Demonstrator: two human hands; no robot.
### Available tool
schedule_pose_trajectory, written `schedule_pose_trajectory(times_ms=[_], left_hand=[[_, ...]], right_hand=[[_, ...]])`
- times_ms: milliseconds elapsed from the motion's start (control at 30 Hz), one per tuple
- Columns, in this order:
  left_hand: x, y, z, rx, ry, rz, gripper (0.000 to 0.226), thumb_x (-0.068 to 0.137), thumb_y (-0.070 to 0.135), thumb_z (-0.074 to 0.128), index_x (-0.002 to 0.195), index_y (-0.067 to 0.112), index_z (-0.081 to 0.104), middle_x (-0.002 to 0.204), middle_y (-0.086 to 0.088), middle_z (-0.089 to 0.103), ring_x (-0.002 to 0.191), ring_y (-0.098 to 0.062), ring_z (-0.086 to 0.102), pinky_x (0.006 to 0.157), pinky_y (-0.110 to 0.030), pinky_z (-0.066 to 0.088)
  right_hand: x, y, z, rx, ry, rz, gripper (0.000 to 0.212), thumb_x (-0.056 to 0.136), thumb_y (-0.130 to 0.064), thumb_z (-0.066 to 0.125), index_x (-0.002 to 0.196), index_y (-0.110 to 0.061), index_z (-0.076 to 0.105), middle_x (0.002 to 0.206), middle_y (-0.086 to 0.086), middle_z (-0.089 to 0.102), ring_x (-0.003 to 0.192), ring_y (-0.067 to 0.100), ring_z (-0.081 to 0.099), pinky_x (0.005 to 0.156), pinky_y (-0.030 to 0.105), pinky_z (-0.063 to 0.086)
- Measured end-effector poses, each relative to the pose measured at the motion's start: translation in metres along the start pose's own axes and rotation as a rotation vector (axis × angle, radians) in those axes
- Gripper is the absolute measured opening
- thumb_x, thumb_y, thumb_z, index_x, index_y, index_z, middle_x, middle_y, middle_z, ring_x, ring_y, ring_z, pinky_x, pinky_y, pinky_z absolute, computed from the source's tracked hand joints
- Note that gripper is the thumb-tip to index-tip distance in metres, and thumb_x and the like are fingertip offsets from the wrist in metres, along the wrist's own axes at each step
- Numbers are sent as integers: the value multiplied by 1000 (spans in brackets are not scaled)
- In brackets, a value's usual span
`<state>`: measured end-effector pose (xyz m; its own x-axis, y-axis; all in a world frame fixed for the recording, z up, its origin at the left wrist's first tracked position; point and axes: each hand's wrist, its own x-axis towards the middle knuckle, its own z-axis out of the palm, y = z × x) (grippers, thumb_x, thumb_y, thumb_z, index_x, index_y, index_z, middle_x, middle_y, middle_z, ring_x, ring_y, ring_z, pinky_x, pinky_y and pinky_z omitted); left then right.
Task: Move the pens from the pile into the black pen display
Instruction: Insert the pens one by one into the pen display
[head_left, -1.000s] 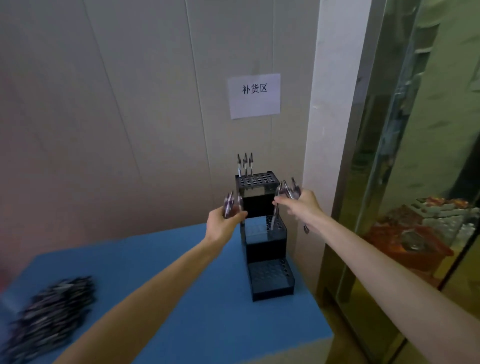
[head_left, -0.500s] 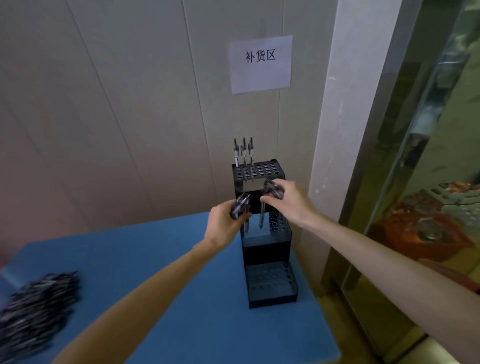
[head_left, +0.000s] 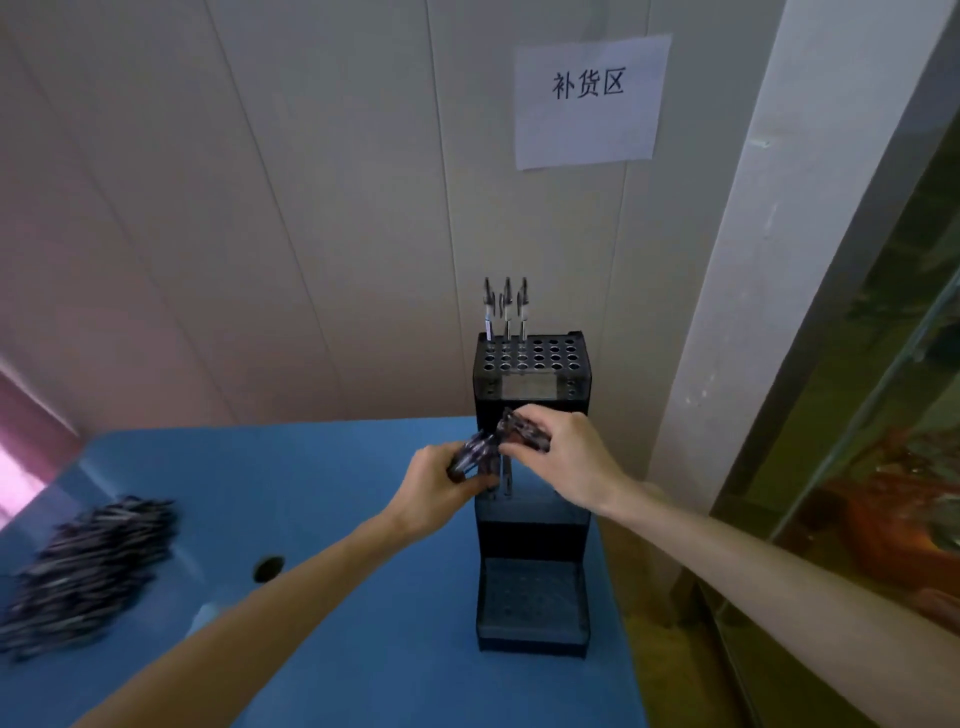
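A black three-tier pen display (head_left: 532, 543) stands at the right edge of the blue table (head_left: 322, 519). Three pens (head_left: 505, 306) stand upright in the back left holes of its top tier. My left hand (head_left: 434, 488) grips a bunch of dark pens (head_left: 472, 449) just left of the middle tier. My right hand (head_left: 563, 457) holds more pens (head_left: 524, 434) over the middle tier, and a couple of them reach down into its left holes. The pile of dark pens (head_left: 83, 566) lies at the table's left edge, blurred.
A white paper sign (head_left: 589, 98) hangs on the panelled wall behind the display. A white pillar (head_left: 753, 260) and a glass panel (head_left: 883, 389) rise right of the table. A small dark hole (head_left: 268, 567) marks the table top near my left forearm.
Both hands have come down from the top tier's height to the middle tier and closer together. The view has tipped down and nearer, so the display looks larger.
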<state>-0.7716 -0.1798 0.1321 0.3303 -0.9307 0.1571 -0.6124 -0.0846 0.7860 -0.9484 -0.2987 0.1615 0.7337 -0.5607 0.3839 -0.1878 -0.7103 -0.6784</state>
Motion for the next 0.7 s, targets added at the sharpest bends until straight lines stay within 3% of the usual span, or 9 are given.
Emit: schedule_pose_trajectory(times_ms=[67,133,200,300,467,567,700], left_hand=[[-2,-3,2,5,11,-10,17,90,22,78,81,13,66,46,12,40,44,-9,30,46,-21,25],[-6,-4,5,5,18,-11,18,90,20,77,79,19,64,47,14,42,44,-8,32,46,-21,26],[-7,-3,5,-10,21,-12,15,90,20,77,81,19,65,47,14,43,44,-8,32,46,-20,26],[-2,-3,3,19,7,-19,17,90,23,78,85,10,66,47,12,40,43,-8,31,45,-22,26],[-5,-9,6,51,22,3,25,89,24,79,79,10,60,53,10,39,45,-9,35,48,-22,26],[-6,-15,8,51,59,-30,25,89,27,78,82,9,62,50,11,38,45,-9,34,48,-25,26],[-10,-4,11,47,55,-9,20,88,35,78,94,23,62,62,12,49,52,-6,42,53,-22,32]], right_hand=[[7,1,-3,-20,-41,-16,18,90,-31,77,105,-21,71,84,-16,68,74,1,63,64,15,45],[12,3,-3,-44,-78,-15,13,90,-31,77,99,-28,68,79,-17,65,70,0,61,62,15,42],[7,7,4,-77,-96,-22,13,90,-33,77,96,-33,65,78,-13,67,69,3,63,61,26,47],[-1,10,14,-72,-40,-6,16,90,-33,76,102,-26,67,84,-10,72,73,7,66,66,35,55],[-11,19,18,-68,-59,8,17,90,-33,77,100,-22,69,84,-11,70,73,7,65,64,32,53],[-21,22,27,-85,34,8,18,91,-35,75,100,-20,70,86,-12,68,74,6,63,62,28,51],[-37,16,29,25,111,132,19,98,-40,64,107,-23,64,87,-12,64,77,5,61,65,22,48]])
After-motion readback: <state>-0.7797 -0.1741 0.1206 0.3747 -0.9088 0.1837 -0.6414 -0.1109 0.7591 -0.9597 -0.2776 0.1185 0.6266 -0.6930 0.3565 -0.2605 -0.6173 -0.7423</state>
